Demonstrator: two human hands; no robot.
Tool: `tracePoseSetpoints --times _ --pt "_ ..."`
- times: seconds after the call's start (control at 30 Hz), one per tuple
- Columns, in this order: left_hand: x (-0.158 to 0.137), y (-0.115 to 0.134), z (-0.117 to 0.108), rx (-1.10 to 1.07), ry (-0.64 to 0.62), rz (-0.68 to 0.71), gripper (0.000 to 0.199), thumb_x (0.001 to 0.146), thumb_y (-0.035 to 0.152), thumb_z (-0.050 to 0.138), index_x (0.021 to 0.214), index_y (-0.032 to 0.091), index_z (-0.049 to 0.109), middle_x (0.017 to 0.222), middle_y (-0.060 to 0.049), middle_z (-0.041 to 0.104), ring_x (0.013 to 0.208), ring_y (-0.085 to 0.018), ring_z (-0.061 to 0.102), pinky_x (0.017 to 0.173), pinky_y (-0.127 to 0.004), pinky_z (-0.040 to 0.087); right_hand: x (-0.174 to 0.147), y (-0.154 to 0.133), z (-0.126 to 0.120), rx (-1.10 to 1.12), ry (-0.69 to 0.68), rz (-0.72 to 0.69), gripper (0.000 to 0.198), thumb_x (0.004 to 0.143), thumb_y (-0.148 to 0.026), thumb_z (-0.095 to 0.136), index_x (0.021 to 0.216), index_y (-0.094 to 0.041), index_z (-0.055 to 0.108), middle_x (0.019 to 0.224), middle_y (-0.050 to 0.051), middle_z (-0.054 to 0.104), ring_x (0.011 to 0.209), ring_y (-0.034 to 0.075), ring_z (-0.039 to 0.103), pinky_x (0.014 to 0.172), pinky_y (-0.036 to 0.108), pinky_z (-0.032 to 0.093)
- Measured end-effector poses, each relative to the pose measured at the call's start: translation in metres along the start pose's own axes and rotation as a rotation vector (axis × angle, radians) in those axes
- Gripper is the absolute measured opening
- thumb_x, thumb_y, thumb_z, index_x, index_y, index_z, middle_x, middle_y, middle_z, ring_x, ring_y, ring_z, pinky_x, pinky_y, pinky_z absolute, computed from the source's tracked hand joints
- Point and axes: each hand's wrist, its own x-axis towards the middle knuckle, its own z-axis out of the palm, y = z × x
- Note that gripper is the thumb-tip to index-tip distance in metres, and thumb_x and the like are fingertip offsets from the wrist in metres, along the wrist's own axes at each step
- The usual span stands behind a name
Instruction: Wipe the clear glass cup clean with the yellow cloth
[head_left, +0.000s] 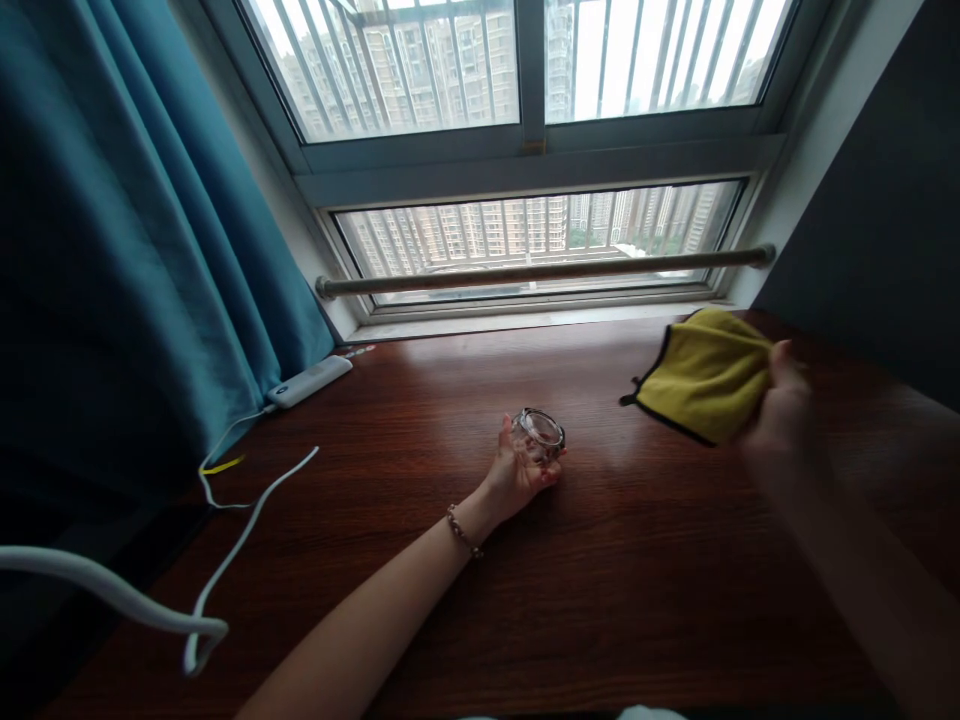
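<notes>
My left hand (517, 470), with a beaded bracelet (463, 532) at the wrist, is closed around a small clear glass jar (541, 432) over the middle of the wooden surface. The jar's round rim faces up toward me, and its lower part is partly covered by my fingers. Off to the right, my right hand (780, 405) grips the edge of a yellow cloth (701, 375) with black trim and a small black loop. This hand is a little blurred. The cloth hangs apart from the jar.
A reddish-brown wooden surface (420, 590) spreads below the window. White cables (251, 530) and a white power strip (311, 381) lie at the left beside the blue curtain (150, 220). A metal rail (540, 271) crosses the window's lower pane.
</notes>
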Motion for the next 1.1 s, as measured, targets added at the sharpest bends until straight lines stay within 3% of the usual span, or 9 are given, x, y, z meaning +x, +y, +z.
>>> tracePoseSetpoints --times 0.07,0.13,0.2,0.33,0.47,0.67,0.9,1.0,1.1 --pt "0.0 0.0 0.001 0.021 -0.014 -0.005 0.062 0.074 0.069 0.032 0.092 0.013 0.052 0.087 -0.014 0.058 0.07 -0.019 0.055 0.052 -0.023 0.041 0.003 -0.031 -0.022 -0.264 0.062 -0.444 0.037 0.088 -0.041 0.039 0.099 -0.012 0.061 0.1 0.006 0.063 0.099 0.02 0.057 0.095 0.037 0.041" --pt "0.0 0.001 0.002 0.046 -0.022 -0.009 0.062 0.076 0.068 0.031 0.092 0.013 0.052 0.087 -0.014 0.058 0.068 -0.018 0.055 0.051 -0.023 0.041 -0.006 -0.046 -0.053 -0.691 0.025 -0.712 0.034 0.088 -0.04 0.04 0.105 -0.019 0.059 0.109 0.004 0.059 0.106 0.026 0.052 0.097 0.045 0.037" --pt "0.0 0.001 0.003 0.063 -0.013 -0.013 0.061 0.077 0.067 0.029 0.092 0.012 0.052 0.085 -0.014 0.058 0.065 -0.017 0.055 0.051 -0.023 0.04 -0.017 -0.044 -0.092 -1.166 -0.227 -0.659 0.033 0.086 -0.037 0.044 0.117 -0.028 0.052 0.12 0.0 0.053 0.112 0.027 0.048 0.099 0.048 0.034" --pt "-0.001 0.002 0.004 0.092 -0.002 -0.037 0.063 0.078 0.067 0.027 0.092 0.011 0.052 0.084 -0.014 0.058 0.065 -0.017 0.055 0.051 -0.023 0.04 -0.025 -0.015 -0.158 -1.602 -0.832 -0.6 0.042 0.079 -0.041 0.054 0.117 -0.023 0.052 0.12 0.004 0.053 0.115 0.028 0.045 0.097 0.047 0.037" --pt "-0.001 0.001 0.005 0.127 -0.003 -0.057 0.064 0.077 0.068 0.028 0.093 0.011 0.052 0.084 -0.014 0.058 0.06 -0.015 0.054 0.051 -0.023 0.04 -0.02 0.002 -0.17 -1.763 -0.877 -0.541 0.049 0.08 -0.043 0.051 0.124 -0.02 0.047 0.128 0.005 0.046 0.12 0.026 0.039 0.101 0.046 0.032" --pt "-0.001 0.001 0.004 0.137 -0.024 -0.051 0.062 0.076 0.068 0.031 0.093 0.012 0.051 0.085 -0.013 0.057 0.056 -0.013 0.052 0.051 -0.023 0.04 -0.027 0.0 -0.169 -1.758 -0.868 -0.387 0.038 0.09 -0.033 0.028 0.121 -0.025 0.05 0.128 -0.001 0.046 0.125 0.022 0.033 0.102 0.044 0.031" --pt "-0.001 0.0 0.002 0.133 -0.008 -0.049 0.055 0.076 0.064 0.036 0.089 0.013 0.051 0.086 -0.011 0.056 0.063 -0.015 0.055 0.054 -0.025 0.044 -0.042 -0.007 -0.178 -1.993 -0.805 -0.328 0.068 0.078 -0.058 0.042 0.136 -0.025 0.025 0.14 0.002 0.024 0.128 0.03 0.022 0.101 0.054 0.023" --pt "-0.002 0.0 0.003 0.12 -0.012 -0.057 0.054 0.077 0.063 0.036 0.091 0.013 0.052 0.087 -0.011 0.056 0.065 -0.015 0.056 0.055 -0.025 0.045 -0.03 -0.019 -0.194 -2.032 -0.785 -0.299 0.074 0.077 -0.06 0.04 0.138 -0.024 0.018 0.142 0.003 0.02 0.129 0.029 0.021 0.102 0.052 0.022" --pt "-0.002 0.0 0.005 0.124 -0.011 -0.06 0.054 0.078 0.063 0.035 0.091 0.013 0.052 0.085 -0.011 0.057 0.063 -0.015 0.055 0.052 -0.025 0.045 -0.008 -0.046 -0.225 -1.935 -0.797 -0.178 0.056 0.084 -0.053 0.029 0.133 -0.026 0.032 0.138 0.0 0.03 0.128 0.027 0.023 0.104 0.051 0.021"
